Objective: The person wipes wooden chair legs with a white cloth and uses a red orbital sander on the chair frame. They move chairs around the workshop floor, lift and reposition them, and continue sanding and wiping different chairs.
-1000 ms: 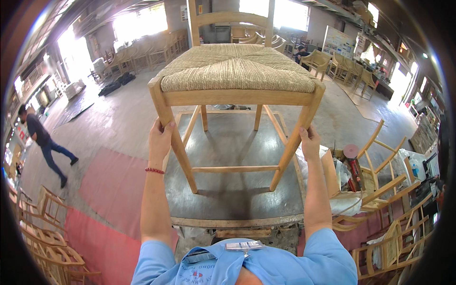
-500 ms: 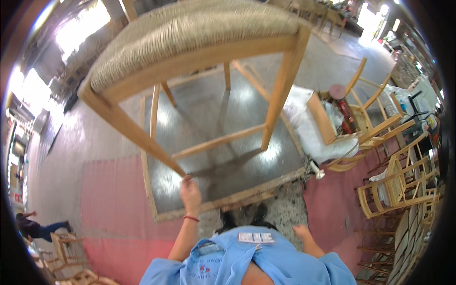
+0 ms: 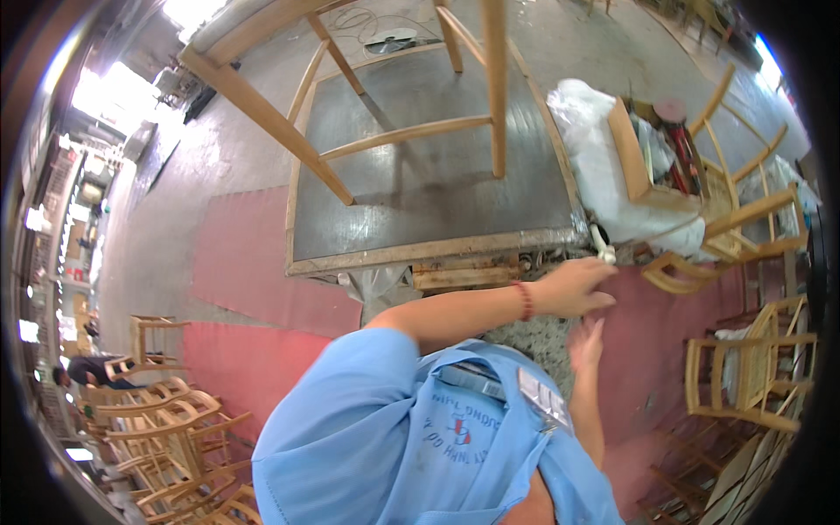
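On the dark, metal-topped surface [image 3: 455,206]: one pale wooden chair [image 3: 407,138], standing upright on four legs, its seat [image 3: 219,24] showing only as a sliver and its upper part running out of view. Handling, as judged: fairly light for its bulk, stiff throughout, awkward rather than heavy; the smooth legs probably offering a fair dry grip, the feet likely sliding on the sheet if pushed. Weaker member: the slender front stretcher, looking easier to strain than the legs. Best holds: the two front legs above the stretcher, one to each side, or the seat rails from beneath. Near corner of the surface: one small white fitting [image 3: 604,245], probably light and hard, best pinched around its body. Hands, two, both well apart from the chair: left hand [image 3: 573,287], reaching across the body, its fingers loosely spread, lying close by the fitting, contact not being clear; right hand [image 3: 588,346], hanging just below it, blurring slightly, its fingers loosely extended; neither is visibly gripping anything. To the right: an open carton [image 3: 628,153], holding tools and resting on white sheeting [image 3: 643,229]. Floor, left: red matting [image 3: 254,350], lying flat.
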{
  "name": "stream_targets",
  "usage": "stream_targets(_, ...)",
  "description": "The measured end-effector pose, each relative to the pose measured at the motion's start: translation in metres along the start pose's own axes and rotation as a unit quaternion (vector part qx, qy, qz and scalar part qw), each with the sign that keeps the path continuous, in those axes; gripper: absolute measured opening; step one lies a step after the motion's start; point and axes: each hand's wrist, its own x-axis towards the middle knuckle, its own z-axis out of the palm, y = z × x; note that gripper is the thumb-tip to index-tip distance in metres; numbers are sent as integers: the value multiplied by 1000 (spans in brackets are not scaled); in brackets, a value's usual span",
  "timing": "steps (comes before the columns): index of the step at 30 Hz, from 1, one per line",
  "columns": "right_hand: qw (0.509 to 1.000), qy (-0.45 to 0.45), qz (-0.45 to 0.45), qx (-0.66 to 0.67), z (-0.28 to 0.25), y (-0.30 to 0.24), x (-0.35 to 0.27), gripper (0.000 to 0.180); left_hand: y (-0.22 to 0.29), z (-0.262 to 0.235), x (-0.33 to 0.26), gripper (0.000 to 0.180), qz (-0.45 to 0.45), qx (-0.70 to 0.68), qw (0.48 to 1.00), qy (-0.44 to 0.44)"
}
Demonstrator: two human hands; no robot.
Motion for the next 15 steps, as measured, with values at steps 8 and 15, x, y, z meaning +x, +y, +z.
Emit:
stream_targets(8, 846, -313, -63, 427, -5, -192, -88, 81, 18, 156, 107, 48, 210, 86, 972, -60)
stream_targets(15, 904, -147, -363, 174, -137, -249, -164, 58, -47, 235, 155, 35, -83, 15, 971, -223)
